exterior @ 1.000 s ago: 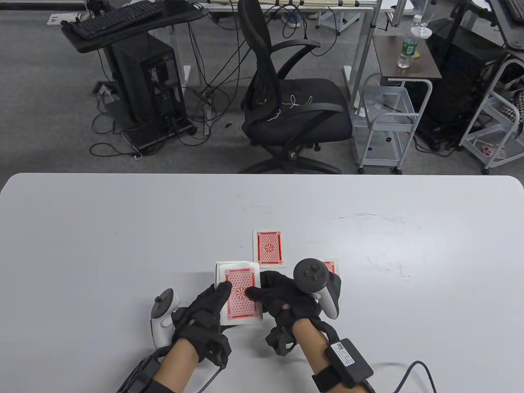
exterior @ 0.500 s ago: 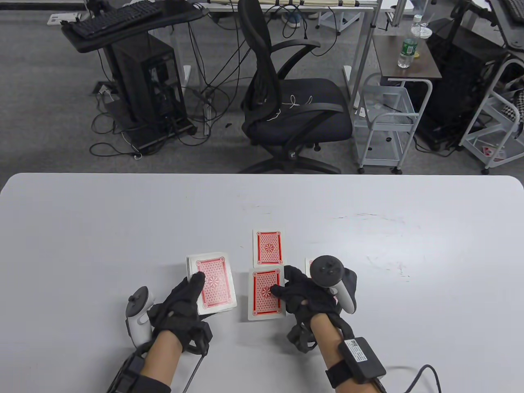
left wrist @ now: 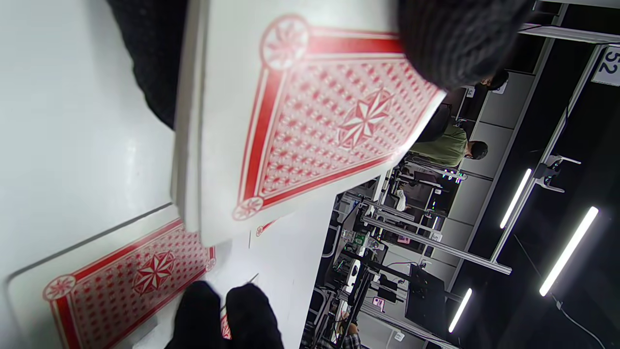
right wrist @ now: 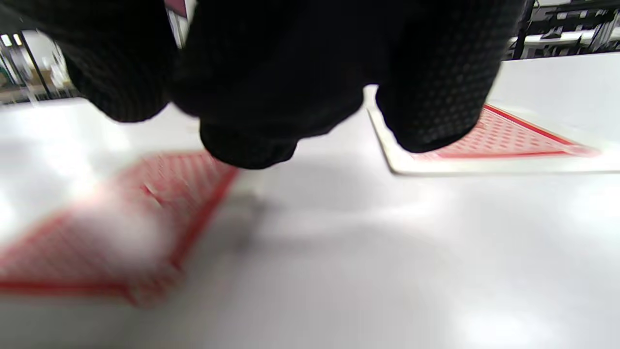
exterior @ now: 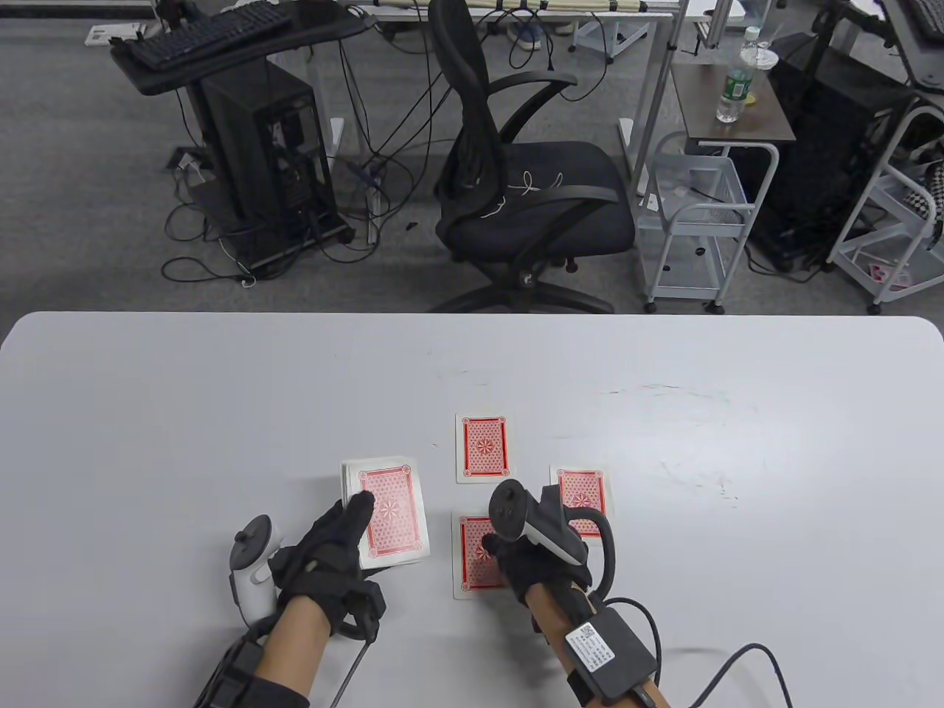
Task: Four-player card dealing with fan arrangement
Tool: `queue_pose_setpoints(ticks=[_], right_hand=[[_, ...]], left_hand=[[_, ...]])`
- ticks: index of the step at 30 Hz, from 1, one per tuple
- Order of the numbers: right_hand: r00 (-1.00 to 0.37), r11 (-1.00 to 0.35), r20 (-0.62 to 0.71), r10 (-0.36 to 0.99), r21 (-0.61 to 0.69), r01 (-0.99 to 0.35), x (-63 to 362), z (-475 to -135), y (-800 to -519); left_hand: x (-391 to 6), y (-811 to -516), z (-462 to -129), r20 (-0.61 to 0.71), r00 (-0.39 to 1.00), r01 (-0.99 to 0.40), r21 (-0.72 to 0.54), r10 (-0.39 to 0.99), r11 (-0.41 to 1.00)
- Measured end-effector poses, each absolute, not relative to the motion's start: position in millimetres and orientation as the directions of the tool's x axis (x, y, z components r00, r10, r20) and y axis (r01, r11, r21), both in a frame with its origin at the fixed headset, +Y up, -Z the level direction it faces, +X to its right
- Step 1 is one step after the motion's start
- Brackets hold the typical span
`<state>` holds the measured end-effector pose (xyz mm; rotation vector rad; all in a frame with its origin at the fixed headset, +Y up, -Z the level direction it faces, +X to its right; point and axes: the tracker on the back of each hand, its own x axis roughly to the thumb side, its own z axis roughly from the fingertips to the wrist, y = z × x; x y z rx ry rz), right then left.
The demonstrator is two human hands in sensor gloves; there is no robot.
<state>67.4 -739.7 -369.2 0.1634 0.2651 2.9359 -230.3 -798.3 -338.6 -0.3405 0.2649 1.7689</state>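
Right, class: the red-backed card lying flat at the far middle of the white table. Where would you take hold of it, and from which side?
The far red-backed card lies flat, face down and alone on the white table, so no edge is raised. Probably best: come from above, press fingers on its back, slide it or lift its near short edge, then pinch there.

counter (exterior: 221, 413): showing as smooth pale grey laminate, throwing a soft sheen, faintly scuffed
deck (exterior: 385, 511): looking like coated paper, white-bordered, red backs glossing slightly
cards (exterior: 484, 447): lying as thin, flat, smooth paper with the same red print
gloves (exterior: 324, 564): showing as black knit cloth, matt
fingers (right wrist: 436, 87): showing a dotted, rough grip texture
trackers (exterior: 251, 571): reading as hard plastic, white and black, lightly shining
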Motion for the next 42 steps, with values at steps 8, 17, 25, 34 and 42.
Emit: queue_pose_setpoints(ticks=[8,17,25,34,42], right_hand=[[-0.607,-0.633,0.189,0.772,0.315,-0.707,63,-364,-730],[-0.434,-0.456,0.141,0.89,0.305,-0.836,60,-365,-733],[-0.408,-0.413,0.094,0.908,0.356,-0.838,40,-378,-731],[-0.794,-0.792,0.148,0.589,0.302,-0.531,-13,-423,-728],[-0.983,-0.969,0.184,0.009,0.243,0.037,-73,-437,-749]], left_hand=[[-201,-792,-332,-0.386,-0.212,-0.951,-0.131,0.898,-0.28],[-200,-780,-332,-0.387,-0.2,-0.944,-0.171,0.9,-0.283],[-248,-791,-330,-0.402,-0.337,-0.92,-0.052,0.851,-0.389],[-312,-800,-334,-0.359,-0.33,-0.942,0.188,0.873,-0.279],[-308,-802,-338,-0.38,-0.318,-0.948,0.16,0.869,-0.277]])
